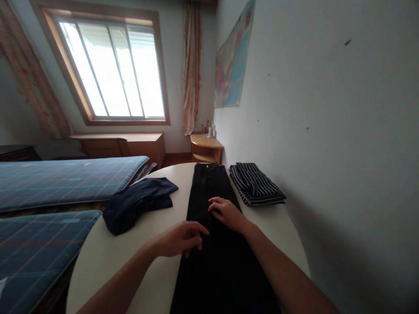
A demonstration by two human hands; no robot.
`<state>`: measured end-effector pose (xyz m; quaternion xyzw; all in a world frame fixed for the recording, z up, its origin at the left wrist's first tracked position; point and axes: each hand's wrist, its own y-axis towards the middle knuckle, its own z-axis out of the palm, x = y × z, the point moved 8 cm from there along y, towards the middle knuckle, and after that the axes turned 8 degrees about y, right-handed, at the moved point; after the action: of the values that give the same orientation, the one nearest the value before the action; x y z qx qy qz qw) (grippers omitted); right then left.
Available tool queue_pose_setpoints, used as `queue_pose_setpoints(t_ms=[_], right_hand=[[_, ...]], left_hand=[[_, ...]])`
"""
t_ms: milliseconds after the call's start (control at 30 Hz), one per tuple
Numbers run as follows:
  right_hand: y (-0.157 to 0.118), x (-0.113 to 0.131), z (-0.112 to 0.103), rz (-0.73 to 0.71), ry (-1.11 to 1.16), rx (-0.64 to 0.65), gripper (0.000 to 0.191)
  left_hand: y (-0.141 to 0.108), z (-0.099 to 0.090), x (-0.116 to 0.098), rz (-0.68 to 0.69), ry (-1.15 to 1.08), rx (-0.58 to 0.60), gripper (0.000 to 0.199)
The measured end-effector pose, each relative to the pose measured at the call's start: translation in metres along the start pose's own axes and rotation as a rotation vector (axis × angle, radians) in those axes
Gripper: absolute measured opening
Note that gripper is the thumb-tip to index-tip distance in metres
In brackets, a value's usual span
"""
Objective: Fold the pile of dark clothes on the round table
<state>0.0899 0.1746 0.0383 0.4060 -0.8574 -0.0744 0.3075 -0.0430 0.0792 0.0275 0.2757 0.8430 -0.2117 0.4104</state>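
Note:
Black trousers (209, 183) lie lengthwise on a round white table (94, 261), waistband at the far edge and legs running toward me. Over their left side is my left hand (183, 239), fingers apart and slightly curled, holding nothing. My right hand (226, 213) is farther forward on the right part of the trousers, its fingers spread and bent, with nothing in it. Whether either hand presses on the cloth is hard to tell. A crumpled dark blue garment (140, 200) rests at the left of the table. Folded black-and-white striped clothing (257, 183) sits at the right.
Two beds with blue plaid mattresses (65, 179) stand to the left, close to the table. A white wall (327, 152) runs along the right side. Beyond the table are a wooden desk (131, 137), a corner shelf (206, 141) and a window (114, 69).

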Motion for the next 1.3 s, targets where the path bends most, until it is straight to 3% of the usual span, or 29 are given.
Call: queue_pose_setpoints(t_ms=[67, 100, 267, 433, 633, 733, 833, 1033, 1300], right_hand=[[-0.003, -0.003, -0.002, 0.008, 0.015, -0.001, 0.019], [-0.004, -0.006, -0.002, 0.023, 0.014, 0.004, 0.021], [-0.006, -0.017, 0.007, 0.108, -0.011, 0.039, 0.031], [-0.002, -0.017, 0.012, 0.121, -0.020, 0.022, 0.025], [0.000, -0.012, 0.001, 0.114, -0.063, -0.021, 0.025], [-0.002, -0.018, -0.004, 0.133, -0.048, -0.035, 0.027], [-0.004, -0.024, 0.001, 0.125, -0.007, 0.000, 0.030], [-0.004, -0.032, 0.013, 0.095, 0.051, 0.023, 0.037], [-0.004, -0.036, 0.013, 0.108, 0.073, 0.002, 0.038]], left_hand=[[0.004, -0.003, -0.011, 0.111, 0.284, -0.157, 0.028], [0.004, 0.002, -0.018, 0.171, 0.399, -0.172, 0.030], [0.005, 0.028, -0.032, 0.287, 0.613, -0.073, 0.033], [0.004, 0.032, -0.036, 0.320, 0.634, -0.070, 0.014], [0.004, 0.028, -0.052, 0.397, 0.537, -0.144, 0.019], [0.007, 0.038, -0.051, 0.385, 0.602, -0.101, 0.021], [0.009, 0.046, -0.046, 0.383, 0.681, -0.077, 0.026], [0.012, 0.052, -0.045, 0.417, 0.777, -0.100, 0.017], [0.014, 0.054, -0.052, 0.448, 0.738, -0.167, 0.017]])
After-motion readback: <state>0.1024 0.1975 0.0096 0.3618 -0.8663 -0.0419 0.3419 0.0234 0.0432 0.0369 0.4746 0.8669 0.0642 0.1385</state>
